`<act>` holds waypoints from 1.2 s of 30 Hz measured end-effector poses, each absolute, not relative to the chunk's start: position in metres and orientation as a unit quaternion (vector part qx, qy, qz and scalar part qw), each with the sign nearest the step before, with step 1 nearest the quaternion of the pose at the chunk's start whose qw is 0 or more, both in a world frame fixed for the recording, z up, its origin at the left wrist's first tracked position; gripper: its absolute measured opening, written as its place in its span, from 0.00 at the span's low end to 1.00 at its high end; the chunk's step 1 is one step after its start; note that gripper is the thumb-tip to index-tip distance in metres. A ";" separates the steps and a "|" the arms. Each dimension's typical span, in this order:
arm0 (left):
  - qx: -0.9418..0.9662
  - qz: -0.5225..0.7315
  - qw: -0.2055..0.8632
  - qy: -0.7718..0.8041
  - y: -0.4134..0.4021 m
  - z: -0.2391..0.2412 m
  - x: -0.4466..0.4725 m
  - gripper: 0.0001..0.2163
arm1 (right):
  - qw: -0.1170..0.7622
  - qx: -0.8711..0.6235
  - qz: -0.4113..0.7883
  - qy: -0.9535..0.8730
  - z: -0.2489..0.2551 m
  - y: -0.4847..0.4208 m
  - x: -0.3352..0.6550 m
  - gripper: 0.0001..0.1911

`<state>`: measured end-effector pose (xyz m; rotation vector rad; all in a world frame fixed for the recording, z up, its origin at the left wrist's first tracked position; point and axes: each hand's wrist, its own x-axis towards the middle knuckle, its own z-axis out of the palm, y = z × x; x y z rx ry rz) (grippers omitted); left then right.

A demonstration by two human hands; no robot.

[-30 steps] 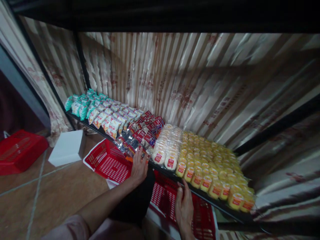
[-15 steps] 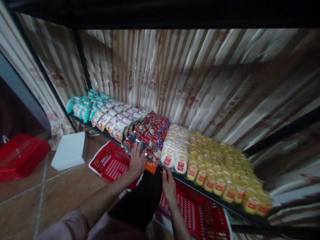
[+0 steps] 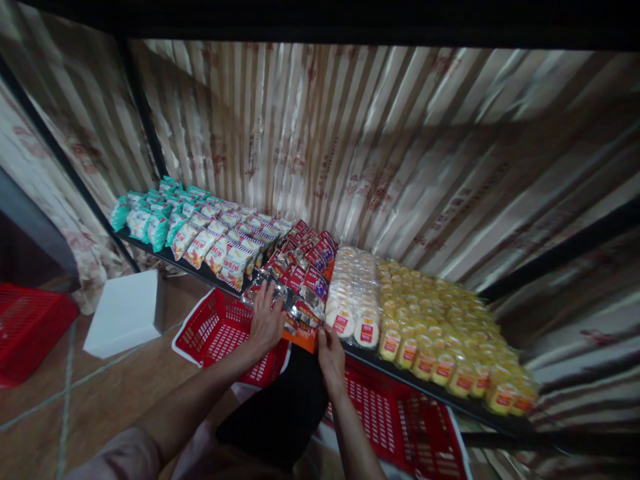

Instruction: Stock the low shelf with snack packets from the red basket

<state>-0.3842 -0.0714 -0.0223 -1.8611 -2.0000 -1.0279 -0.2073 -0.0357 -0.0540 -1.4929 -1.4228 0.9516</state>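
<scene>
A low black shelf (image 3: 400, 379) carries rows of snack packs. My left hand (image 3: 265, 319) lies flat on the silver-and-red packets (image 3: 303, 280) at the shelf's front edge. My right hand (image 3: 330, 353) touches the orange front strip (image 3: 303, 339) under those packets, just left of the round white cakes with red labels (image 3: 353, 303). Whether either hand grips anything is not visible. Yellow-wrapped cakes (image 3: 445, 333) fill the shelf's right part. Red-and-white bags (image 3: 225, 243) and teal bags (image 3: 150, 213) lie to the left.
Two red plastic baskets sit on the floor under the shelf, one on the left (image 3: 220, 330) and one on the right (image 3: 400, 420). A white box (image 3: 125, 313) and another red basket (image 3: 25, 330) rest on the tiled floor at left. Striped curtain behind.
My right hand rose from the right red basket to the shelf's front edge beside the silver-and-red packets. My left hand stayed on those packets. The view shifted slightly.
</scene>
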 end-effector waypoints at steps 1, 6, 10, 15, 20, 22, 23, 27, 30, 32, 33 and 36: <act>-0.635 -0.349 0.105 -0.681 -0.071 -0.020 -0.387 0.16 | 0.422 -0.602 0.375 -0.566 -0.053 -0.036 -0.209 0.31; -0.650 -0.349 0.095 -0.669 -0.066 -0.008 -0.397 0.15 | 0.429 -0.625 0.357 -0.546 -0.053 -0.032 -0.215 0.32; -0.681 -0.326 0.090 -0.650 -0.058 -0.001 -0.402 0.13 | 0.425 -0.629 0.340 -0.555 -0.054 -0.030 -0.218 0.34; -0.730 -0.287 0.095 -0.613 -0.044 -0.003 -0.396 0.15 | 0.381 -0.649 0.258 -0.605 -0.053 -0.033 -0.223 0.30; -0.759 -0.259 0.083 -0.592 -0.034 -0.012 -0.383 0.16 | 0.355 -0.660 0.173 -0.639 -0.049 -0.040 -0.229 0.28; -0.764 -0.253 0.080 -0.588 -0.031 -0.015 -0.380 0.17 | 0.364 -0.646 0.180 -0.646 -0.046 -0.041 -0.232 0.28; -0.766 -0.251 0.079 -0.586 -0.029 -0.015 -0.379 0.17 | 0.369 -0.639 0.189 -0.648 -0.045 -0.040 -0.235 0.27; -0.766 -0.240 0.074 -0.592 -0.021 -0.015 -0.379 0.18 | 0.367 -0.632 0.223 -0.645 -0.043 -0.036 -0.246 0.25; -0.771 -0.245 0.076 -0.582 -0.012 -0.012 -0.378 0.19 | 0.362 -0.628 0.232 -0.648 -0.042 -0.032 -0.251 0.26; -0.778 -0.252 0.077 -0.571 -0.006 -0.009 -0.378 0.19 | 0.366 -0.627 0.229 -0.649 -0.041 -0.029 -0.253 0.25; -0.780 -0.252 0.078 -0.567 -0.003 -0.007 -0.377 0.19 | 0.371 -0.624 0.225 -0.650 -0.040 -0.027 -0.254 0.25; -0.782 -0.243 0.081 -0.569 0.005 -0.005 -0.378 0.17 | 0.390 -0.613 0.209 -0.655 -0.038 -0.020 -0.257 0.24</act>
